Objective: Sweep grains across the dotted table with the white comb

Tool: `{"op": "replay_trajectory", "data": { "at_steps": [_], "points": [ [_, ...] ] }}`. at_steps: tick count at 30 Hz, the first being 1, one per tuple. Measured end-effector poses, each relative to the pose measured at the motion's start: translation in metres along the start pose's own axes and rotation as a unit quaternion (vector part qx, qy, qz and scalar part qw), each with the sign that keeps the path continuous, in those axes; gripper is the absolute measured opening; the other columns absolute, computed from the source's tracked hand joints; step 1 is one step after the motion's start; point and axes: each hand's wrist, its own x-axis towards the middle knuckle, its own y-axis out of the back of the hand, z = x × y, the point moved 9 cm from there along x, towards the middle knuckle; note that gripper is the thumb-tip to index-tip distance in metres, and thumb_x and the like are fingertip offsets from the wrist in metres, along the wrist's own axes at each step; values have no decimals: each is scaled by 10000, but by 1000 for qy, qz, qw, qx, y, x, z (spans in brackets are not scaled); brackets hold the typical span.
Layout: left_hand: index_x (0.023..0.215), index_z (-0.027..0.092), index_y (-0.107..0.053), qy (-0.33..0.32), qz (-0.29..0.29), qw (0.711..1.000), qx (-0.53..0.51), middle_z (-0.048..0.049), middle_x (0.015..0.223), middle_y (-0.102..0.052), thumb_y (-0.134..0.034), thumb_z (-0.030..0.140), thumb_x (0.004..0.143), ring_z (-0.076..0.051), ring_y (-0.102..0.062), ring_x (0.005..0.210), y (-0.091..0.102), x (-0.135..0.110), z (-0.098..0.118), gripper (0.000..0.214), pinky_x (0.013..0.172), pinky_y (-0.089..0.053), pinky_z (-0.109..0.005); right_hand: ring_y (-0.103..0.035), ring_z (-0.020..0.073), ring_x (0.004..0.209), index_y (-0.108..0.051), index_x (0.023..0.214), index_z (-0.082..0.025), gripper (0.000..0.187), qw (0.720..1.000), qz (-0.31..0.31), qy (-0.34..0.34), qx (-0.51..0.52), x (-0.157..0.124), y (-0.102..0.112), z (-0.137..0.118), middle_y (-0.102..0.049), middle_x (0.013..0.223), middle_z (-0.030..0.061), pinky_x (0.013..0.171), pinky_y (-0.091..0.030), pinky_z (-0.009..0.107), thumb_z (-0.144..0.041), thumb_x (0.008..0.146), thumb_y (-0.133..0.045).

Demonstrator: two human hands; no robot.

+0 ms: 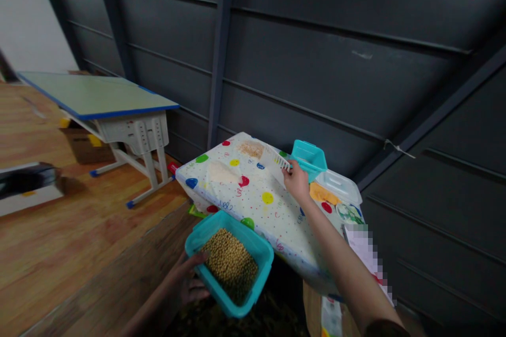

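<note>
One deep teal plastic tub (pixel 253 239), holding small round tan beans (pixel 229 260), is closest to the person, at the table's near edge. The left hand (pixel 190 276) has its thumb hooked over one wall, the other fingers outside it. Whether anything supports the tub below, I can't tell; if that lopsided hold is all, the loaded side could dip and spill beans onto the floor (pixel 110 253).

Beyond it, the white cloth patterned with coloured balloons (pixel 272 221) carries a loose, pale, grainy heap (pixel 222 172); a tug on the fabric might scatter it. Farther across, the right hand (pixel 296 181) has its fingers closed around a white slotted plastic tool (pixel 279 158), its far end beside a loose brownish heap (pixel 252 148). A hasty sweep there could fling grains off the edge, or the forearm could knock the empty-looking second teal tub (pixel 308 155) behind.
</note>
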Motion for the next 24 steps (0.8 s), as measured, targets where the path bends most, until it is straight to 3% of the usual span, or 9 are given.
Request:
{"op": "replay_trajectory", "data": {
  "at_steps": [4, 7, 11, 19, 24],
  "points": [
    [1459, 279, -577, 5, 5, 1000, -2, -25, 858, -787, -873, 456, 862, -318, -844, 741, 4, 5, -3, 690, 714, -666, -393, -807, 347, 907, -752, 1283, -197, 356, 1000, -4, 8, 10, 7, -2, 4, -874, 1035, 156, 863, -600, 435, -259, 955, -626],
    [1497, 276, -567, 25, 5, 1000, 8, -38, 840, -781, -877, 468, 862, -347, -850, 772, 7, 10, -8, 732, 732, -658, -412, -809, 342, 899, -742, 1291, -184, 367, 1000, -19, 5, 14, 13, -7, 7, -876, 1035, 156, 869, -595, 434, -248, 945, -638],
    [1547, 286, -550, 15, -3, 1000, -1, -90, 1009, -841, -908, 525, 828, -392, -872, 908, 9, 12, -10, 838, 785, -657, -439, -804, 329, 899, -745, 1284, -184, 378, 999, -17, 2, 28, 24, -10, 8, -875, 1027, 141, 870, -591, 423, -239, 922, -655],
    [1530, 264, -552, -6, 17, 1000, -23, -86, 1023, -824, -1007, 543, 718, -338, -853, 766, 11, 7, -8, 971, 715, -680, -431, -798, 328, 926, -770, 1195, -172, 329, 998, -13, -4, 63, 43, -19, 15, -866, 1053, 142, 881, -590, 429, -234, 883, -684],
    [1492, 252, -551, 2, 11, 1000, -8, -34, 855, -801, -1004, 519, 732, -345, -859, 771, 7, 2, -6, 924, 690, -678, -404, -796, 328, 923, -775, 1147, -184, 285, 997, -17, -3, 73, 51, -29, 14, -858, 1004, 122, 867, -579, 414, -227, 877, -696]
  ]
}}
